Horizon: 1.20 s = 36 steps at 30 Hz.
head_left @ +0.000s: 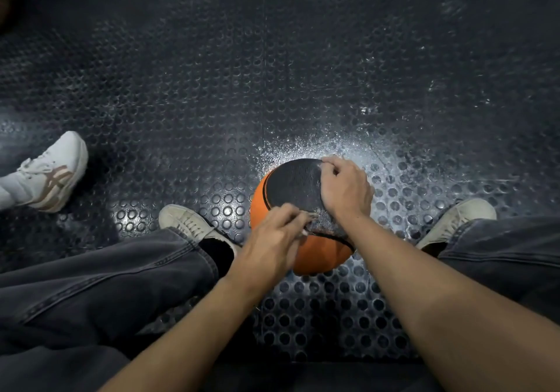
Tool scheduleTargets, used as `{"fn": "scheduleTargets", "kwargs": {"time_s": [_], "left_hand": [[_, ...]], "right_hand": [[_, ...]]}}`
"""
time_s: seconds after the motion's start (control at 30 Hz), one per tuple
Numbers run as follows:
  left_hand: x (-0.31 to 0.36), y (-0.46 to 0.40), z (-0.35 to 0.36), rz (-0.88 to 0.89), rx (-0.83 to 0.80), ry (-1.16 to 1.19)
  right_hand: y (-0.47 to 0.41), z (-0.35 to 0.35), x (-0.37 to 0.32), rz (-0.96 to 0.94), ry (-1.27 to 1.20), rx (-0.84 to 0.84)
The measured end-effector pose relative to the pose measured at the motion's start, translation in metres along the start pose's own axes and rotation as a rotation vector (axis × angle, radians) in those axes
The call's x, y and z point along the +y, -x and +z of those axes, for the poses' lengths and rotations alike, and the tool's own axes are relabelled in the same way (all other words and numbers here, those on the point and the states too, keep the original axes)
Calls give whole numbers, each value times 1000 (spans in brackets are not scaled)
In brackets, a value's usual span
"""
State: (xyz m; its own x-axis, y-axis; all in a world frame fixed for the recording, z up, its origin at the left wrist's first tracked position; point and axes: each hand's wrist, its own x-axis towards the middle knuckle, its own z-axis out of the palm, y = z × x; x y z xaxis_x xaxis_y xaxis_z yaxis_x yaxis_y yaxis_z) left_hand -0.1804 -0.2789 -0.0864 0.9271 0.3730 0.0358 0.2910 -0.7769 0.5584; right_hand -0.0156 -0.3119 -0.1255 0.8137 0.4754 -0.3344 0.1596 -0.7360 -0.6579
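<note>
Head view, looking straight down from where you sit. An orange ball [318, 258] rests on a dark studded floor [212, 88], low and a little right of the middle of the frame, between your two feet. A black sheet [294, 185] lies curved over the top of the ball, covering most of its upper face.

Your right hand [345, 191] sits on the right side of the sheet, fingers curled and gripping its far right edge. Your left hand [269, 240] reaches in from the lower left, fingers bunched together and pinching the sheet's near edge. The fingertips are blurred.

Pale dust [348, 146] fans out on the floor just above the ball. Your pale left shoe [185, 222] and right shoe [460, 219] flank the ball, with dark jeans [106, 276] across the lower frame. Another person's white trainer [57, 170] shows at the left edge.
</note>
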Motion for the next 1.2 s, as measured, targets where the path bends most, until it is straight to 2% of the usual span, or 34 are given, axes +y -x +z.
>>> {"fn": "scheduleTargets", "kwargs": {"time_s": [0.07, 0.17, 0.37, 0.5, 0.67, 0.8, 0.9, 0.97, 1.03, 1.07, 1.13, 1.2], "left_hand": [[-10, -9, -2, -32, 35, 6], [-18, -35, -14, -289, 167, 39], [-51, -46, -51, -624, 130, 196], [-59, -48, -63, -682, -60, 236], [-38, -51, -76, -692, -238, -133], [-21, -50, -71, -778, -280, -129], [-17, -43, -62, -828, -199, -130], [-13, -33, -58, -772, -57, -129], [-1, -23, -51, -580, 36, -51], [5, -17, -45, -452, 36, -26], [12, -6, -29, -245, 22, -118], [0, -2, -14, -212, 54, -230]], "right_hand": [[4, 2, 4, -50, -10, -12], [9, 5, 4, -45, -35, 14], [20, 1, 18, -82, -114, 41], [24, -2, 23, -146, -169, -7], [26, 5, 21, -213, -105, -58], [29, 7, 21, -229, -40, -45], [31, 5, 20, -202, -30, -38], [33, 7, 19, -170, -15, -23], [33, 8, 14, -117, -14, -9], [32, 8, 11, -85, -22, -5], [31, 8, 7, -38, -50, -5], [32, 9, 7, -40, -65, -1]]}}
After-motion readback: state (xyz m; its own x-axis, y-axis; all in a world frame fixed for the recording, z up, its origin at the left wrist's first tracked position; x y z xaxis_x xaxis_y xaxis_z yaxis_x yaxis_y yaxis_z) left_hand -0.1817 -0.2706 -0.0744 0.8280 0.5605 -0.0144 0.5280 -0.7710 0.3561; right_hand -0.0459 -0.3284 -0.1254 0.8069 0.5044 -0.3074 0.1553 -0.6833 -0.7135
